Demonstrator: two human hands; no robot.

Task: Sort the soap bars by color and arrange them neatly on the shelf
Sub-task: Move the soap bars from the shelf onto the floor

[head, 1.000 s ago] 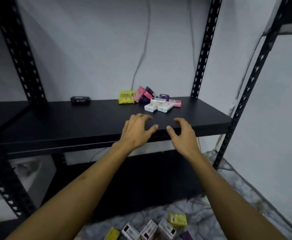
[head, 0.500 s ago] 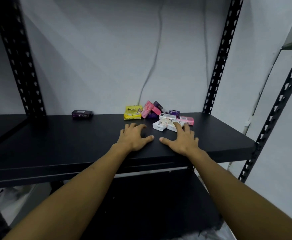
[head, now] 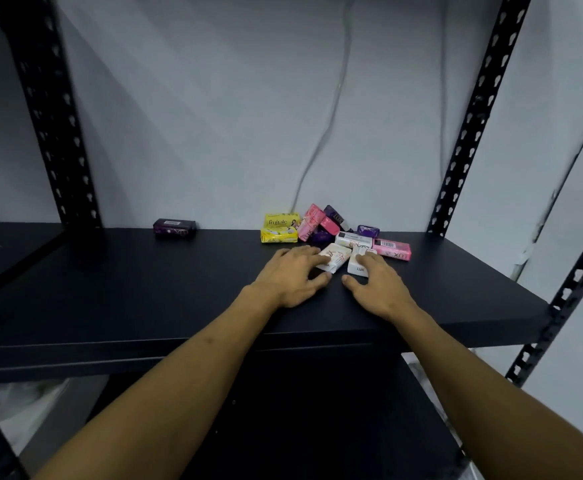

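Soap bars: I see them heaped in one mixed cluster at the back of the shelf (head: 144, 278), against the wall, with one dark purple bar (head: 175, 228) lying alone well to the left of the cluster.
Cluster make-up: two yellow bars (head: 279, 229) stacked on its left edge; pink bars (head: 314, 222) leaning tilted just right of them; purple bars (head: 368, 231) behind; a flat pink bar (head: 391, 249) on its right edge; three white bars at the front.
Left hand: my left hand (head: 292, 277) lies palm down on the shelf, fingers loosely spread and only slightly bent, fingertips touching the left white bar (head: 335, 256) without closing round it.
Right hand: my right hand (head: 378, 287) also lies palm down with fingers relaxed, resting on the near end of the right white bar (head: 358, 263); nothing is gripped.
Third white bar: the rear white bar (head: 352, 239) lies just behind the two I am touching.
Front edge: both wrists cross the shelf's front lip; the cluster sits well back from it.
Open room left: a broad bare stretch of shelf runs from the cluster to the lone purple bar and on toward the left upright (head: 51, 109).
Open room right: a shorter bare strip lies between the flat pink bar and the right upright (head: 470, 133).
Wall: a thin cable (head: 324, 126) hangs down behind the cluster.
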